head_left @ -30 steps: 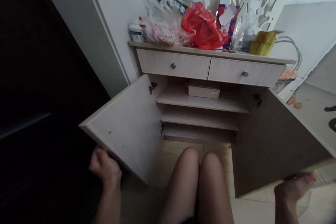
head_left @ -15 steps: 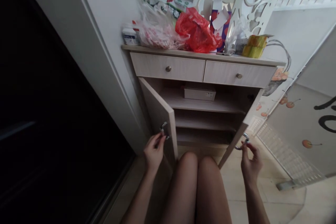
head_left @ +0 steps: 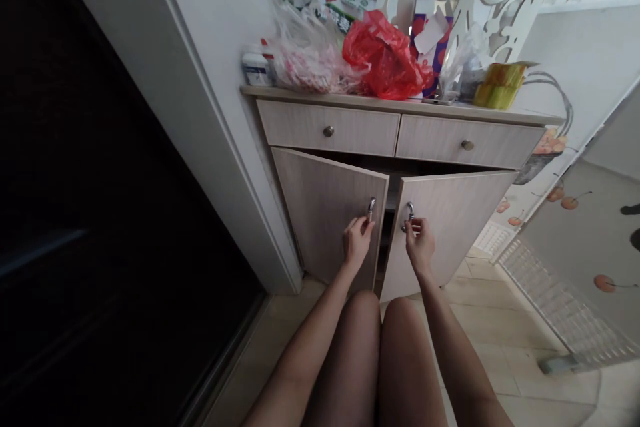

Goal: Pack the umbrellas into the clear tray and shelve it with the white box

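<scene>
A pale wood-grain cabinet stands in front of me, its left door point(head_left: 325, 207) and right door point(head_left: 450, 220) both slightly ajar. My left hand point(head_left: 357, 240) pinches the lower part of the left door's metal handle point(head_left: 372, 204). On the other door, my right hand point(head_left: 421, 240) has its fingers closed on a matching metal handle point(head_left: 411, 209). A narrow dark gap between the doors shows a little of the shelves point(head_left: 392, 201); most of the inside is hidden.
Above the doors are two drawers point(head_left: 360, 134) with round knobs. The cabinet top holds a red plastic bag point(head_left: 385, 57), clear bags point(head_left: 313, 63), a white tub point(head_left: 257, 67) and a yellow package point(head_left: 499, 85). My knees point(head_left: 367, 313) are close to the doors. A decorated panel point(head_left: 590, 227) stands right.
Both doors have swung inward from wide open to nearly closed, my hands moving toward each other with the handles. The white box on the upper shelf is now hidden.
</scene>
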A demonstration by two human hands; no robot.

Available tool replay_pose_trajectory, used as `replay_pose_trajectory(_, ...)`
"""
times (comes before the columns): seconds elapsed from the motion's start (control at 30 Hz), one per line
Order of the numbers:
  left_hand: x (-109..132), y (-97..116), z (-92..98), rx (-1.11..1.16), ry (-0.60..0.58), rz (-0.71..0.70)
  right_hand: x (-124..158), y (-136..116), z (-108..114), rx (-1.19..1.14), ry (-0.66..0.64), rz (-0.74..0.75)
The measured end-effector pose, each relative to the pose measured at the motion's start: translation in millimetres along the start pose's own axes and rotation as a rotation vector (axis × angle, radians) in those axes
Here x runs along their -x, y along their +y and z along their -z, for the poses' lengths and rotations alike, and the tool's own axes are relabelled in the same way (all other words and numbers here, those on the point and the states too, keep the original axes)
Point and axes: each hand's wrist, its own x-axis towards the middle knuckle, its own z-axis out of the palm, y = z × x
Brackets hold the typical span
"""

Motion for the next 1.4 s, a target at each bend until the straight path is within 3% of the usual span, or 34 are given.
replay_pose_trajectory(0.23,-29.8,-4.7,-32.7,-0.041,-0.072,0.017,-25.8,-0.8,-32.2,0.107,-0.001,0.021)
replay_pose_trajectory(0.43,-46.2,-2.8,-49.2,-0.109,-0.117,0.07,-48.3,3.3,-51.9,0.141,-0.019,0.049)
replay_pose_trajectory(1.4,-75.9,2.0,-66.5,-0.153,-0.21,0.114,-87.1,15.9,-77.7,0.159,-0.062,0.024)
